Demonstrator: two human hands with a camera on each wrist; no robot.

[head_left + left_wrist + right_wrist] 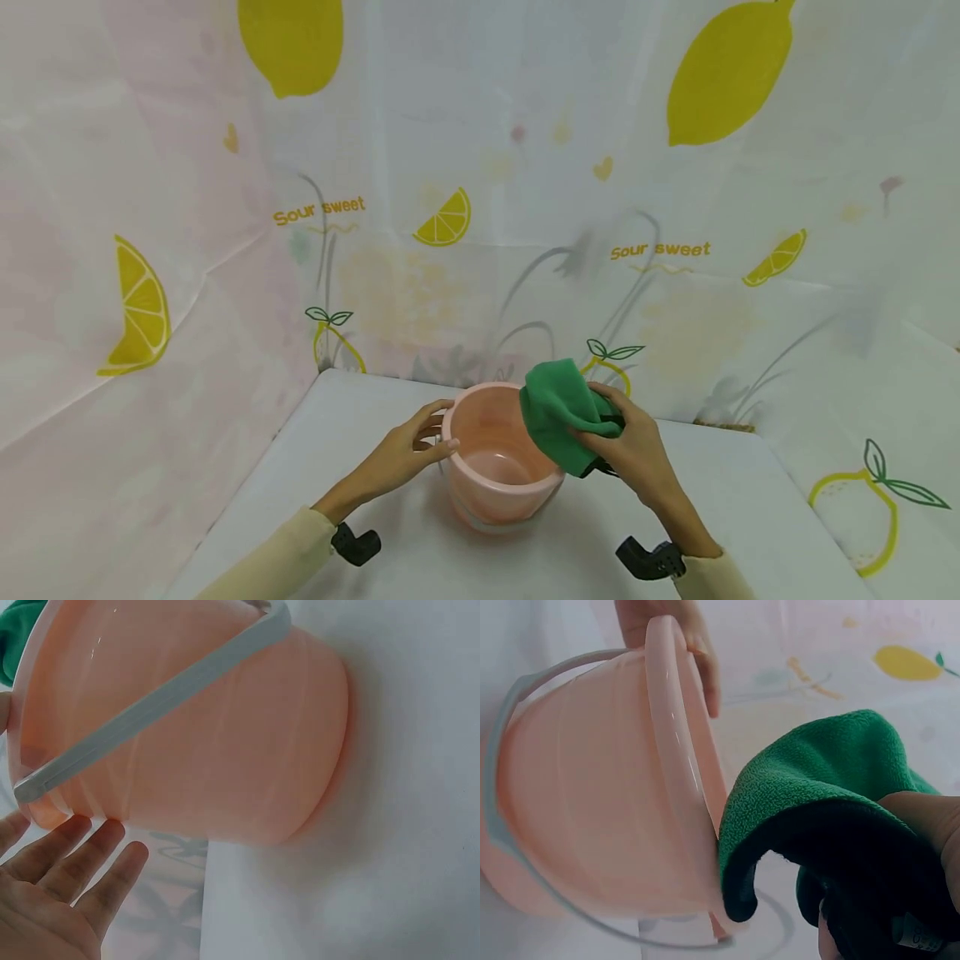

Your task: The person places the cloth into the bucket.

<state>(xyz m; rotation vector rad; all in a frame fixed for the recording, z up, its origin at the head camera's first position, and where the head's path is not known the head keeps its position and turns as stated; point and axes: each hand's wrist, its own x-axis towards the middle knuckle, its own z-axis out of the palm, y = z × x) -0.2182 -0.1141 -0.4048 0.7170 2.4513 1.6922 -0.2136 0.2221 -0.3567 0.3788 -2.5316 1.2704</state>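
Observation:
A pink bucket [487, 508] stands upright on the white table, its grey handle [150, 712] hanging down against the side. My left hand [408, 450] is at the left of the rim, thumb over the edge and fingers along the outer wall. In the left wrist view, the fingertips [112, 829] meet the wall just under the rim. My right hand [633, 450] grips a bunched green cloth [558, 408] over the right side of the rim. Its underside is dark, with a small white label [919, 934] near the palm. The right wrist view shows the cloth overlapping the rim.
The white table [360, 567] runs back to a hanging sheet [525, 167] printed with lemons and lettering, which encloses the back and both sides. Each wrist bears a black strapped-on camera mount [356, 546].

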